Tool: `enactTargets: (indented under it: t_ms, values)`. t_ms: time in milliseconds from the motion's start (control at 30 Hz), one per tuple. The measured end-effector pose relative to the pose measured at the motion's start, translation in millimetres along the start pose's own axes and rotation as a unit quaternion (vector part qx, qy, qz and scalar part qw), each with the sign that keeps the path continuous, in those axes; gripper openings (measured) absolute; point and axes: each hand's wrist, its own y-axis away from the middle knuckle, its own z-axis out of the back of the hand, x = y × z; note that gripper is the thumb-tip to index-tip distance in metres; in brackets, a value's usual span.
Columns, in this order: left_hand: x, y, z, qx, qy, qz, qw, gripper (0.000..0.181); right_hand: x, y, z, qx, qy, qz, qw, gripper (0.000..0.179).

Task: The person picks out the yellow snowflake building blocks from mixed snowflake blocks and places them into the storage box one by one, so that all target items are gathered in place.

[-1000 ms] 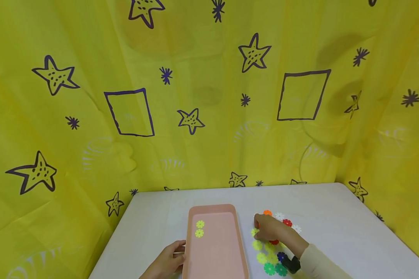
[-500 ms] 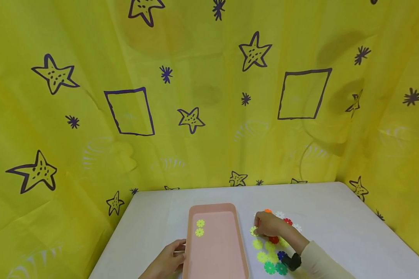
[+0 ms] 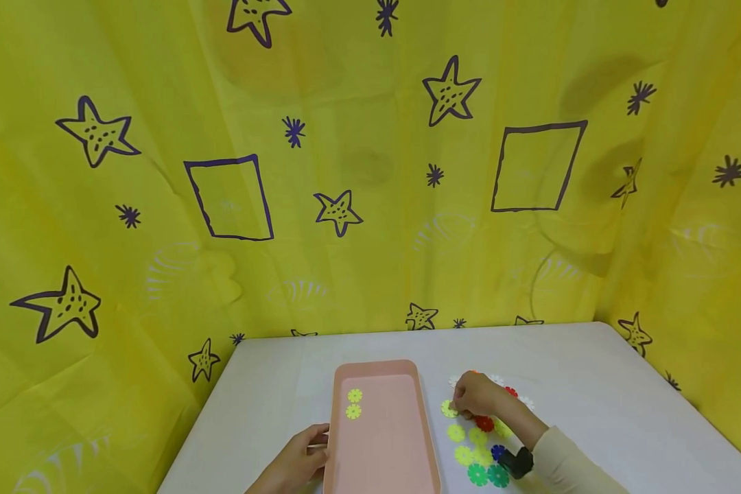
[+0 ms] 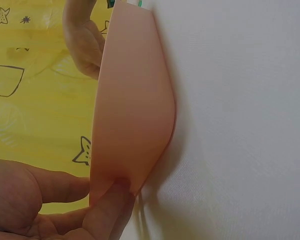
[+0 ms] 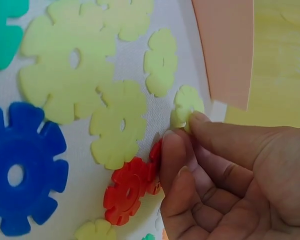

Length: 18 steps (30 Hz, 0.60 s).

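A pink tray (image 3: 383, 453) lies lengthwise on the table, with two yellow snowflake discs (image 3: 354, 412) at its upper left. My left hand (image 3: 293, 460) holds the tray's left side; up close in the left wrist view, the thumb meets the rim and fingers (image 4: 107, 210) press the outer wall. Right of the tray, my right hand (image 3: 478, 396) pinches a yellow snowflake disc (image 5: 189, 102) between thumb and index finger, low over the table. A red disc (image 5: 125, 192) lies just beside its curled fingers.
Loose snowflake discs surround the right hand: several yellow (image 3: 455, 433), two green (image 3: 497, 475), a blue (image 5: 25, 170), plus red, white and orange ones partly covered. A black wrist device (image 3: 517, 463) sits near the right sleeve (image 3: 568, 460). Yellow star-patterned sheeting (image 3: 370, 274) encloses the table.
The pinched yellow disc has shifted slightly left and up, showing more beside the right fingertips. The right hand's fingers have drawn closer together. Left hand and tray stay put.
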Motion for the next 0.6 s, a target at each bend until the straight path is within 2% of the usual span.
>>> enactTargets:
  t_ms: [167, 333, 600]
  values:
    - [-0.2, -0.4, -0.3, -0.003, 0.002, 0.008, 1.0, 0.057, -4.0, -1.6, 1.0, 0.012, -0.002, 0.002, 0.9999, 0.021]
    - [-0.9, 0.9, -0.8, -0.003, 0.003, -0.002, 1.0, 0.058, -6.5, -3.3, 4.4, 0.033, -0.01, 0.012, 0.9994, 0.021]
    - [-0.7, 1.9, -0.6, -0.003, -0.004, -0.01, 0.9999, 0.057, -7.5, -6.5, 6.8, 0.048, -0.027, -0.018, 0.9983, 0.021]
